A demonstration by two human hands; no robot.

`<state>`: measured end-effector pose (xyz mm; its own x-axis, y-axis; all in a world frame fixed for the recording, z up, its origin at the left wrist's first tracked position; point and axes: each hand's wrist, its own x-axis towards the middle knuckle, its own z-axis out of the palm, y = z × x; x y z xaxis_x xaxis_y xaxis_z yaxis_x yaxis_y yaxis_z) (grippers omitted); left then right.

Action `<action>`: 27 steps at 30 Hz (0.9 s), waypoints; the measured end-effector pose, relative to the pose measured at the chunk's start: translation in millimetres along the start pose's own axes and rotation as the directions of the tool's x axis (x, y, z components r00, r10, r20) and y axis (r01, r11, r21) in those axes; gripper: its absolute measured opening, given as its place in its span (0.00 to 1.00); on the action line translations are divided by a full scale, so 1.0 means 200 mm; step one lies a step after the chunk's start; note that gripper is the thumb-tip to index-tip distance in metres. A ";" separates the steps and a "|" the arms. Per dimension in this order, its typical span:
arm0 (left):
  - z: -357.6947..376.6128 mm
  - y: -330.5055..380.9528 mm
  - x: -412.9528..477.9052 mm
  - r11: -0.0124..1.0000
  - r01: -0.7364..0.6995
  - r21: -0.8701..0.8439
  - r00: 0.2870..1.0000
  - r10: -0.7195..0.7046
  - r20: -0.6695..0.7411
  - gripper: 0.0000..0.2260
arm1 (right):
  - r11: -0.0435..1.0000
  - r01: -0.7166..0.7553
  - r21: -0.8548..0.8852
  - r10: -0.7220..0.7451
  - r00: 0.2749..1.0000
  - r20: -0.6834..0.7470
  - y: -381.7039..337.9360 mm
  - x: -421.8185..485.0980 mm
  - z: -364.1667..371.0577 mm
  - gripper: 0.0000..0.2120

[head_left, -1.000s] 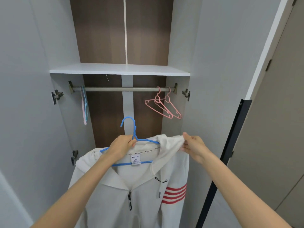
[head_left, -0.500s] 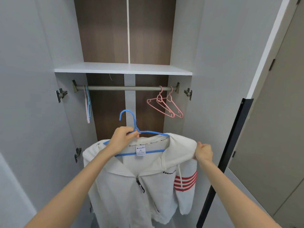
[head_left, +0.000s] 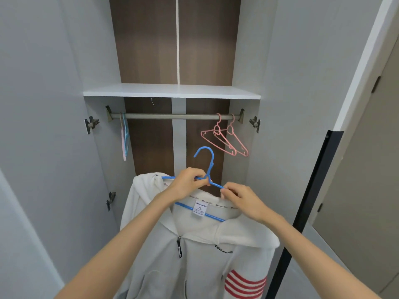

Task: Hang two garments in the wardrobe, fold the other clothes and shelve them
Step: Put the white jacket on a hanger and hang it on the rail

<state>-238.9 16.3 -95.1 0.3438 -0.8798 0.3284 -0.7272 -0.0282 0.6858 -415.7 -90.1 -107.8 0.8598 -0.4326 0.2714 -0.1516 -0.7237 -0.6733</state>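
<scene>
A white zip hoodie (head_left: pixel 194 255) with red sleeve stripes hangs on a blue hanger (head_left: pixel 205 160), held up in front of the open wardrobe. My left hand (head_left: pixel 185 182) grips the hanger at the base of its hook. My right hand (head_left: pixel 239 197) pinches the hoodie's collar at the hanger's right arm. The hanger's hook is below the grey rail (head_left: pixel 172 116) and does not touch it.
Two pink hangers (head_left: pixel 224 139) hang at the rail's right end, and a blue and a pink one (head_left: pixel 124 137) at its left end. A white shelf (head_left: pixel 172 91) sits above the rail. Both wardrobe doors stand open; a black-edged panel (head_left: pixel 313 190) is at the right.
My right hand let go of the hoodie's right shoulder and moved in to the collar by the hanger. The hoodie now sits squarer on the hanger.
</scene>
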 end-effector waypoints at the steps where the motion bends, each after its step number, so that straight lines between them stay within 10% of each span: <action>1: -0.01 0.00 0.01 1.000 -0.002 -0.025 1.000 0.002 -0.002 0.04 | 1.000 -0.002 0.030 0.003 0.999 -0.047 0.00 0.00 0.00 0.13; 5: -0.09 -0.05 0.00 0.999 0.023 -0.028 0.968 -0.029 -0.250 0.06 | 0.996 -0.091 -0.003 0.088 0.976 -0.200 0.02 0.06 -0.01 0.13; 10: -0.16 -0.25 -0.07 0.937 0.334 -0.104 0.665 -0.313 -0.678 0.10 | 0.981 -0.193 0.016 0.189 0.937 -0.293 0.01 0.13 -0.10 0.14; 15: -0.17 -0.38 -0.03 0.630 0.594 -0.500 0.410 -0.772 -0.486 0.26 | 0.968 -0.251 0.023 0.245 0.916 -0.318 -0.01 0.20 -0.14 0.18; 27: -0.26 -0.41 0.01 0.456 0.679 -0.575 0.486 -0.867 -0.113 0.30 | 0.960 -0.280 -0.006 0.252 0.876 -0.411 0.16 0.27 -0.20 0.21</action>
<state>-147.4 41.0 -116.6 0.8644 -0.3497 -0.3613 0.2435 -0.3375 0.9093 -393.1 -159.3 -87.2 0.5144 -0.7826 0.3505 -0.3890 -0.5773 -0.7179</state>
